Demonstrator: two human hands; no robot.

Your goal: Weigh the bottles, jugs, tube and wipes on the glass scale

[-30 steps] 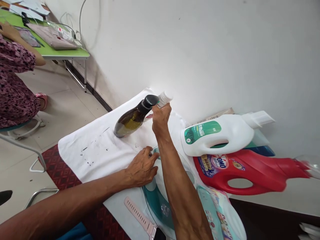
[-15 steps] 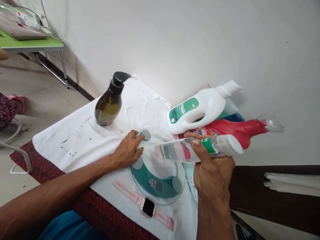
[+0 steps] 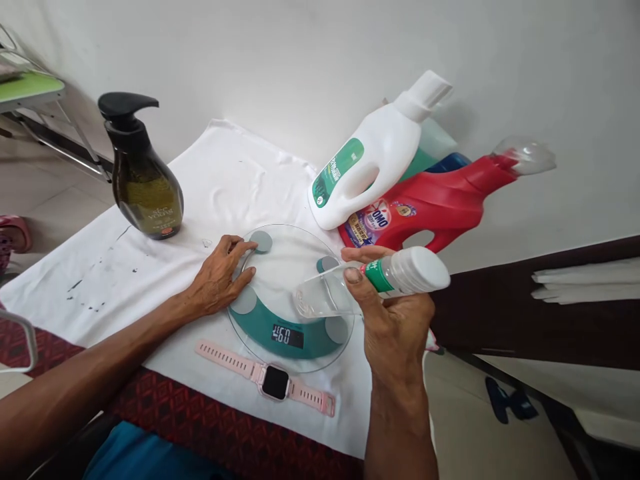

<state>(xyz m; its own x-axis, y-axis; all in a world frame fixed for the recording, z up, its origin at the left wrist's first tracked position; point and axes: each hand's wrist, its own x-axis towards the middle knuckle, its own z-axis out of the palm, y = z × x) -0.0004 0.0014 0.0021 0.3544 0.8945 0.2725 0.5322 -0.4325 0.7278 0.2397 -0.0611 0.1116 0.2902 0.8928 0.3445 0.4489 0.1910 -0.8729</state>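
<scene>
I have the right hand (image 3: 395, 317) clamped round one clear white-capped bottle (image 3: 327, 293), tilted near flat above one glass scale (image 3: 273, 277); left hand (image 3: 215, 277), fingers parted, rests on the scale's rim. Step looks like positioning the bottle; next move likely calls for a steady grip. On the white-draped worktop (image 3: 210, 167) I count one pump bottle (image 3: 150, 183), one pink smartwatch (image 3: 275, 382), one white jug (image 3: 367, 153), one red OMO jug (image 3: 435, 203).

Watch (image 3: 275, 383) before scale (image 3: 273, 293); pump bottle (image 3: 147, 193) to left

A white-clothed table (image 3: 235, 173) carries a glass scale (image 3: 277, 280) mid-frame, pink watch (image 3: 275, 382) below, pump bottle (image 3: 147, 183) upper left, white jug (image 3: 370, 157) and red jug (image 3: 425, 210) upper right.
</scene>
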